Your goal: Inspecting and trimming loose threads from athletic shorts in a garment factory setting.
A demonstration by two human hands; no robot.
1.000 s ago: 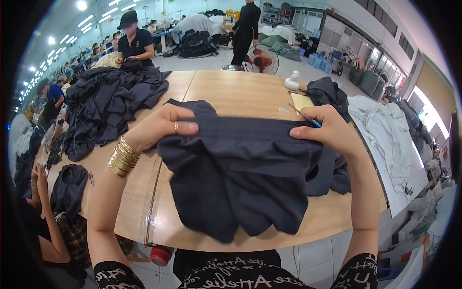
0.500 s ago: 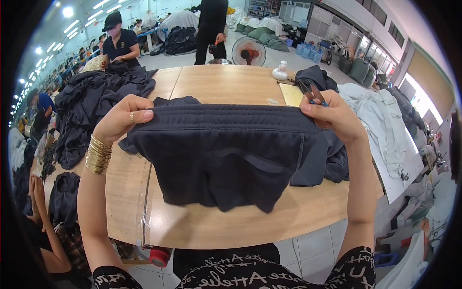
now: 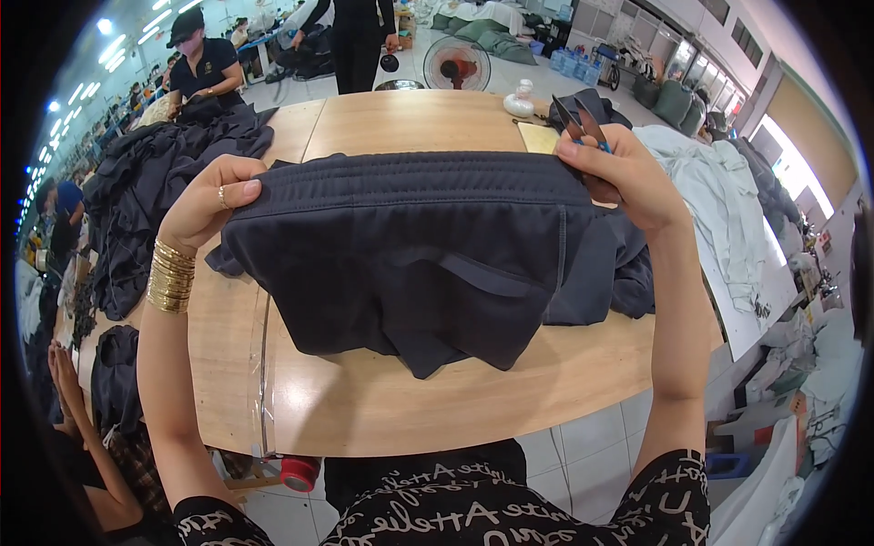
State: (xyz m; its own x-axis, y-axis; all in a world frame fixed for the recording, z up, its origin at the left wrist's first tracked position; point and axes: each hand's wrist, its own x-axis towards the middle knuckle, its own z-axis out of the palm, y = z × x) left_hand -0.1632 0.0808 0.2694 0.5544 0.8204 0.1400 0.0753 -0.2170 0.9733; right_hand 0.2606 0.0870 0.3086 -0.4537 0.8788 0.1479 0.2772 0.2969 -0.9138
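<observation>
Above the near edge of the wooden bench [image 3: 391, 400] we hold one dark, soft garment [image 3: 410, 246] stretched flat by its stitched waistband. Our left hand [image 3: 214, 200] pinches one end, fingers closed on the cloth; our right hand [image 3: 628, 177] grips the other, also clasping one pair of small snips [image 3: 574, 118]. Both forearms rise upright.

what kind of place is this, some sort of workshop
Most likely a garment factory floor. Both hands, left hand and right hand, stretch the waistband of dark shorts over a wooden table; a pile of dark garments lies alongside, with other workers behind.
</observation>
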